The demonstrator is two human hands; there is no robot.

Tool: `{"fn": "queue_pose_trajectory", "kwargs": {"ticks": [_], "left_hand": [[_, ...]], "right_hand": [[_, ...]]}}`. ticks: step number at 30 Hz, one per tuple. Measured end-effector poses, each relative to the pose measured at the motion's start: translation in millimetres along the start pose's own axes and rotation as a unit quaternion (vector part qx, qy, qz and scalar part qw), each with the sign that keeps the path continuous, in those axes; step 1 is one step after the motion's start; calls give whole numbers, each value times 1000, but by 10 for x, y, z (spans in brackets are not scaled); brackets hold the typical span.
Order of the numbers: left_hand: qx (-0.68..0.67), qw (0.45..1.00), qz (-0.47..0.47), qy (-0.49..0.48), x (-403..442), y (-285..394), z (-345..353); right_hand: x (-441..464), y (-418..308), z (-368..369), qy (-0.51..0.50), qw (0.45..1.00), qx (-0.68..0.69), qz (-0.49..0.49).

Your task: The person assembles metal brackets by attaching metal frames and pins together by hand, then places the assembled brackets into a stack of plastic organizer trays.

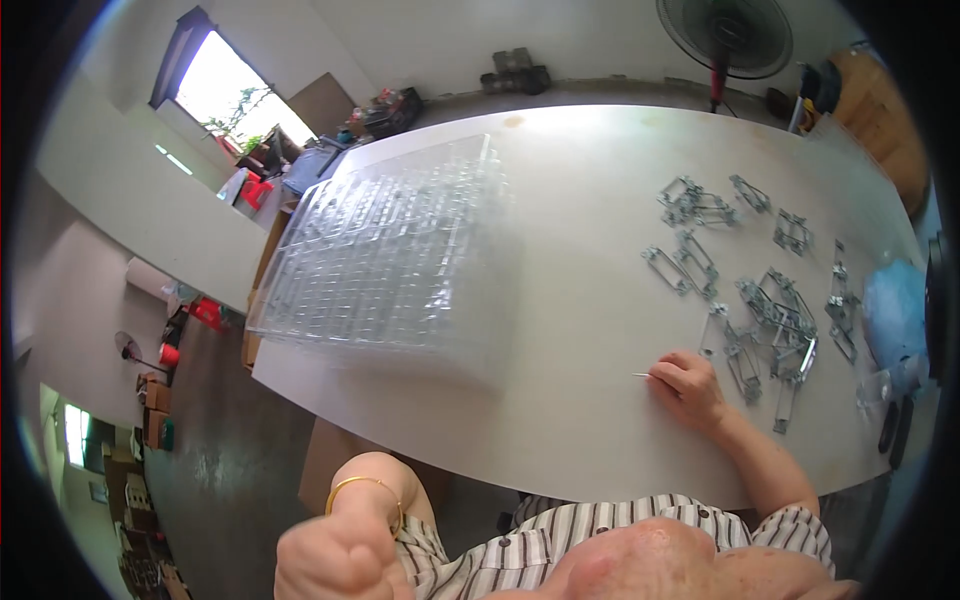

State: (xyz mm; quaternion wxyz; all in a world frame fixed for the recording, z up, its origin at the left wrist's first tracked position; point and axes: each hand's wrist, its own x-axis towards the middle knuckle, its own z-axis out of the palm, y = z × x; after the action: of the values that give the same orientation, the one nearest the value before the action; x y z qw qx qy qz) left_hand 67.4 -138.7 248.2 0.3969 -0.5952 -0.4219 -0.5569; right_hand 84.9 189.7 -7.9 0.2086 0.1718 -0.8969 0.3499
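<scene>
Firstly, right hand [688,390]: low over the near right part of the table, fingertips pinching a thin white stick [641,375] that points left.
Left hand [342,560]: raised close to the camera at the near left, off the table edge; it looks rounded and drawn in, but whether it is closed or holds anything cannot be told.
Left wrist: fitted with a thin gold bracelet [345,482].
Metal frames [790,318]: narrow, grey, lying loose in scattered groups on the right side of the table; the nearest lie just beyond and to the right of the right hand, some overlapping.
Plastic trays [400,262]: clear, ribbed, stacked on the left side of the table, well apart from the metal frames.
Table [580,300]: pale top with a curved outline in this view.
Far right edge: blue bag [893,310], with a black-handled tool [900,432] nearer the person.
Floor beyond the table: standing fan [724,30] at the far right.
Clothing: striped shirt [500,555].
</scene>
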Motion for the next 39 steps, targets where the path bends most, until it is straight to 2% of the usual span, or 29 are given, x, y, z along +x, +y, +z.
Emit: {"fn": "queue_pose_trajectory", "kwargs": {"ticks": [2,7,10,14,17,23,26,29,32,35,37,38,39], "left_hand": [[-135,983,123,-8,138,-188,193],[-189,979,16,-74,248,-272,455],[-215,973,74,-30,276,-370,689],[-277,958,15,-75,291,-465,915],[-285,956,36,-57,251,-505,1063],[-226,973,8,-45,166,-509,1278],[-283,958,-13,-43,144,-572,1432],[-261,963,36,-55,44,-656,1482],[-187,981,37,41,-185,-616,1555],[-137,976,-161,48,-443,-562,1668],[-63,947,-314,35,-525,-579,1700],[-92,932,-346,54,-641,-694,1653],[-59,926,-368,53,-791,-877,1687]], "right_hand": [[-19,29,2,-8,1000,6,-15],[-52,23,-58,-33,999,27,-33],[-56,39,-64,-47,997,42,-44],[-92,52,-49,-33,996,60,-61],[-120,91,-43,-34,994,74,-71],[-163,108,-31,-25,993,88,-74],[-158,96,-11,-19,994,83,-74],[-184,113,56,-16,994,71,-85],[-227,145,116,-13,993,61,-96],[-255,153,156,-25,992,52,-115],[-261,167,156,-27,990,50,-126],[-263,179,152,-29,989,48,-134],[-268,198,169,-29,988,52,-144]]}}
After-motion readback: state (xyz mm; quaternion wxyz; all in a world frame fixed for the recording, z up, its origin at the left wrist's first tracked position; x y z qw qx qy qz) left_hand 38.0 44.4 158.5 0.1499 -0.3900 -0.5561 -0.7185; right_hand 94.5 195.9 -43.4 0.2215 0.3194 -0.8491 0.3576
